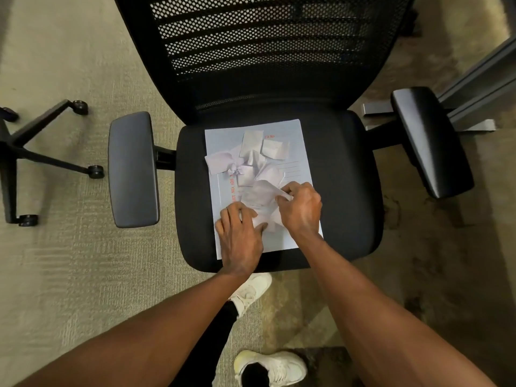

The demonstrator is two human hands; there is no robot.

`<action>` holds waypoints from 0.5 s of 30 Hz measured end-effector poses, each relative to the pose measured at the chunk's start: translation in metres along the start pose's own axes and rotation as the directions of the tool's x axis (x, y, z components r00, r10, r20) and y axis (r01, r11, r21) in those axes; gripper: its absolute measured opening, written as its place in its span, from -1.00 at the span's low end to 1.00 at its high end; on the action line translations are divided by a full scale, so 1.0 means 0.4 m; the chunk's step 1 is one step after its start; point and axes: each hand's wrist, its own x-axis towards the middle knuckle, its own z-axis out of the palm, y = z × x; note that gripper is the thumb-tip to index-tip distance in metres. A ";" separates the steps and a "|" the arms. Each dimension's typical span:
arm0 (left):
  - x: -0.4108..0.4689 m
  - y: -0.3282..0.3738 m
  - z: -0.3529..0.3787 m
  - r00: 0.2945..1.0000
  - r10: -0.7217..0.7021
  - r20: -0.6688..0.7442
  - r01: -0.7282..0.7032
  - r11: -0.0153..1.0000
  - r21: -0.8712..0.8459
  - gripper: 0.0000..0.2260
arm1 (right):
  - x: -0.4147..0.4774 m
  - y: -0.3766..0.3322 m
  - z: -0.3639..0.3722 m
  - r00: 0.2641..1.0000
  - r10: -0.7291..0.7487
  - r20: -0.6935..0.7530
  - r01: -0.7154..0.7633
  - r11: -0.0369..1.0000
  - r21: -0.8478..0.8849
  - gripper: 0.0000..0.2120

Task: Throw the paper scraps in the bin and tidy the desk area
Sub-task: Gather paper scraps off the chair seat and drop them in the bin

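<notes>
Torn white paper scraps lie on a pale blue printed folder on the black office chair seat. A crumpled scrap is pinched by the right hand; the left hand is spread flat beside it. Loose pieces should be gathered inward before lifting.

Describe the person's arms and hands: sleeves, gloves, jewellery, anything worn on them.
Both forearms are bare right up to the frame edge, with no sleeve in sight. The left hand and the right hand are ungloved. No watch, bracelet or ring shows on either wrist or on the visible fingers.
</notes>
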 end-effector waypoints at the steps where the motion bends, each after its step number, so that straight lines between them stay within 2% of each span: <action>1: -0.001 0.001 -0.007 1.000 -0.012 -0.015 0.013 1.000 0.024 -0.65 | 0.001 -0.001 -0.008 1.000 0.004 -0.008 -0.004 1.000 -0.012 -0.89; 7: -0.025 0.034 -0.034 0.982 -0.169 -0.081 0.176 0.980 0.092 -0.37 | -0.006 -0.012 -0.030 1.000 0.011 -0.011 -0.012 0.998 -0.061 -0.81; 11: -0.037 0.071 -0.041 0.930 -0.367 0.006 0.365 0.928 0.071 -0.09 | -0.006 -0.019 -0.019 1.000 -0.026 0.014 0.026 1.000 -0.004 -0.64; 15: -0.036 0.098 -0.038 0.898 -0.430 0.094 0.425 0.903 0.064 -0.02 | 0.006 -0.041 0.002 0.999 0.019 0.049 -0.021 0.999 0.039 -0.51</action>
